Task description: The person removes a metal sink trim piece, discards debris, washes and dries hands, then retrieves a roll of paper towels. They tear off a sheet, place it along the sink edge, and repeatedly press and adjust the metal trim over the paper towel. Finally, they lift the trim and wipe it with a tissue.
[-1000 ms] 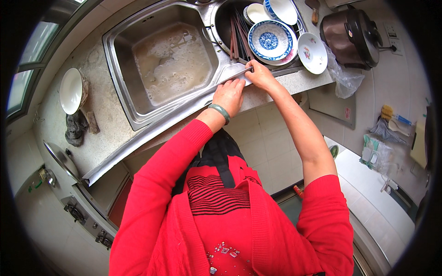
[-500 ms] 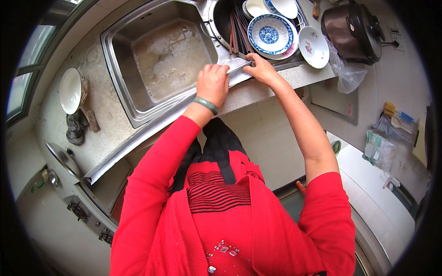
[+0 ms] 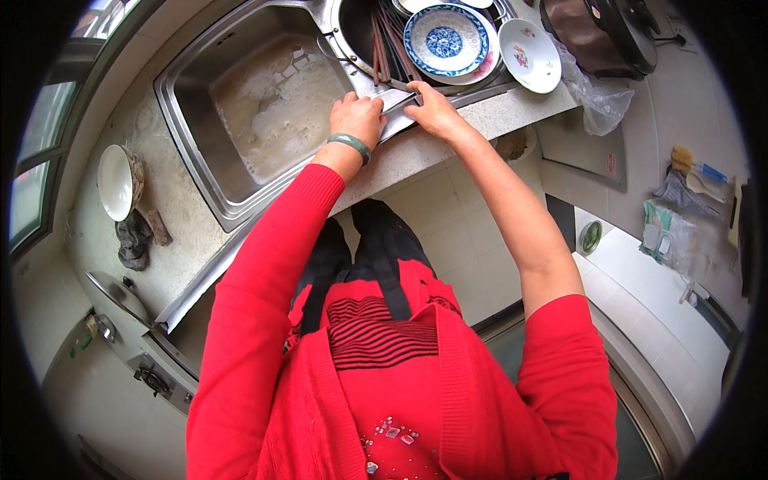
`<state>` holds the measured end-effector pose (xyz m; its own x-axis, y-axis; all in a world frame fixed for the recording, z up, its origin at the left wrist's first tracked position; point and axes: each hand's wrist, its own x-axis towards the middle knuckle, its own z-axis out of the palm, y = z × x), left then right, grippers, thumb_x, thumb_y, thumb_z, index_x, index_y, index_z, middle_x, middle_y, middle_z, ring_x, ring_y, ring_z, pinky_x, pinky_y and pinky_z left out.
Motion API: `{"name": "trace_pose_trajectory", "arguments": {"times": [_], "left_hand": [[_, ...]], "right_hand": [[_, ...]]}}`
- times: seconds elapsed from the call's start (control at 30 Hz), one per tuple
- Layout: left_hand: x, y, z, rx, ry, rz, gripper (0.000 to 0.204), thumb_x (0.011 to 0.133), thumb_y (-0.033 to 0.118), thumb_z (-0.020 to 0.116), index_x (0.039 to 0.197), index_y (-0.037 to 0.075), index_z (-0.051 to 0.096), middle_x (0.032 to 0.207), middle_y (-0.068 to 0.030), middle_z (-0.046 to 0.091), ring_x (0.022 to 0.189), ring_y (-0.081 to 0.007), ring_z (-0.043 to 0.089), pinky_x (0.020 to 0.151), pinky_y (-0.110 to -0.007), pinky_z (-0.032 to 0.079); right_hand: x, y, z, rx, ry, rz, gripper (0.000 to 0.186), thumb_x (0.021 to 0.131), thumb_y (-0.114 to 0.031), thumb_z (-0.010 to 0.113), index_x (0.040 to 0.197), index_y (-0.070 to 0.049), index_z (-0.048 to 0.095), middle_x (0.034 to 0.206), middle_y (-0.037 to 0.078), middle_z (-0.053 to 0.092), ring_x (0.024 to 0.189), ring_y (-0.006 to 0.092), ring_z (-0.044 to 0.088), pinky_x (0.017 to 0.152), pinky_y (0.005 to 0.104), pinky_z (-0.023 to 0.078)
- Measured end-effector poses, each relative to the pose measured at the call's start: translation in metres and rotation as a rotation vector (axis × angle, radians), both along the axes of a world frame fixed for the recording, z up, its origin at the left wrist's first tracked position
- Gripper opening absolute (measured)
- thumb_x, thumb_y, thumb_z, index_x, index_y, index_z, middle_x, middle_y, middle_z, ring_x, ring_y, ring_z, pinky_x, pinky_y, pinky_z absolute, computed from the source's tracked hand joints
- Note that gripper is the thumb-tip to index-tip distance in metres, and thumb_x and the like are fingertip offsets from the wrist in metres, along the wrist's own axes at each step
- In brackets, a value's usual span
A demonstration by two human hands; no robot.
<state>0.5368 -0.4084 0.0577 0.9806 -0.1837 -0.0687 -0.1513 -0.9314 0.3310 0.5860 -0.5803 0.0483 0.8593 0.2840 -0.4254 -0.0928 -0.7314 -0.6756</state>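
Observation:
A long silvery strip point(image 3: 194, 296) runs along the front edge of the counter, past the sink point(image 3: 226, 210). My left hand point(image 3: 357, 128), with a green bangle at the wrist, is closed over this strip near the sink's front right corner. Just to its right, my right hand point(image 3: 436, 112) pinches the strip's end between thumb and fingers. Cloudy, foamy water point(image 3: 280, 112) stands in the sink. Beyond my right hand, dark chopsticks point(image 3: 383, 50) lean in a round basin, beside a blue-and-white plate point(image 3: 445, 40) stacked on other dishes.
A white bowl with flowers point(image 3: 529, 56) sits right of the plates, near a clear plastic bag point(image 3: 604, 104) and a brown rice cooker point(image 3: 596, 36). On the left counter are another white bowl point(image 3: 116, 182) and a dark crumpled cloth point(image 3: 134, 240). A stove point(image 3: 156, 376) stands lower left.
The view has shifted, so the sink and dishes sit farther up and left. Both hands stay at the strip's right end; the strip there now looks narrower and angled more upward.

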Motion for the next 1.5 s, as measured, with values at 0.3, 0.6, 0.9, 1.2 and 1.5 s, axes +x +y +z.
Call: {"name": "trace_pose_trajectory", "arguments": {"times": [0.3, 0.6, 0.9, 1.2, 1.5], "left_hand": [[0.0, 0.0, 0.003, 0.018, 0.052, -0.031, 0.021, 0.072, 0.031, 0.063, 0.082, 0.012, 0.065, 0.083, -0.0062, 0.065, 0.09, -0.0253, 0.056, 0.073, -0.04, 0.044], [0.001, -0.002, 0.008, -0.001, -0.045, 0.039, 0.021, 0.072, 0.033, 0.064, 0.077, 0.012, 0.066, 0.077, -0.006, 0.064, 0.084, -0.0238, 0.057, 0.07, -0.039, 0.043], [-0.007, 0.012, 0.013, -0.031, 0.04, 0.052, 0.024, 0.072, 0.034, 0.065, 0.082, 0.012, 0.065, 0.083, -0.0055, 0.064, 0.088, -0.0245, 0.056, 0.073, -0.039, 0.043], [-0.016, 0.025, 0.026, -0.087, 0.137, 0.062, 0.03, 0.073, 0.038, 0.066, 0.088, 0.012, 0.064, 0.088, -0.0066, 0.065, 0.092, -0.0249, 0.055, 0.077, -0.04, 0.042], [-0.034, 0.04, 0.038, -0.186, 0.0, 0.158, 0.026, 0.075, 0.035, 0.065, 0.086, 0.011, 0.063, 0.082, -0.0067, 0.063, 0.087, -0.0256, 0.055, 0.077, -0.04, 0.042]], "right_hand": [[-0.002, -0.001, -0.009, 0.075, -0.11, -0.007, 0.051, 0.071, -0.013, 0.058, 0.12, -0.001, 0.049, 0.11, 0.019, 0.058, 0.101, 0.0282, 0.057, 0.088, 0.034, 0.043], [0.001, 0.003, -0.003, 0.008, -0.068, -0.009, 0.051, 0.075, -0.024, 0.06, 0.12, -0.003, 0.049, 0.11, 0.022, 0.059, 0.105, 0.0337, 0.056, 0.089, 0.0376, 0.043], [-0.002, 0.007, -0.003, -0.033, -0.084, -0.019, 0.044, 0.074, -0.022, 0.061, 0.113, -0.002, 0.054, 0.104, 0.021, 0.061, 0.1, 0.0325, 0.058, 0.087, 0.0375, 0.044], [-0.003, 0.004, 0.0, -0.049, -0.067, -0.028, 0.047, 0.074, -0.025, 0.062, 0.115, -0.004, 0.054, 0.104, 0.019, 0.061, 0.098, 0.0293, 0.058, 0.085, 0.0361, 0.044], [-0.005, 0.0, 0.006, -0.041, -0.057, 0.007, 0.051, 0.074, -0.028, 0.064, 0.117, -0.003, 0.052, 0.107, 0.021, 0.059, 0.102, 0.0322, 0.057, 0.088, 0.0378, 0.043]]}}
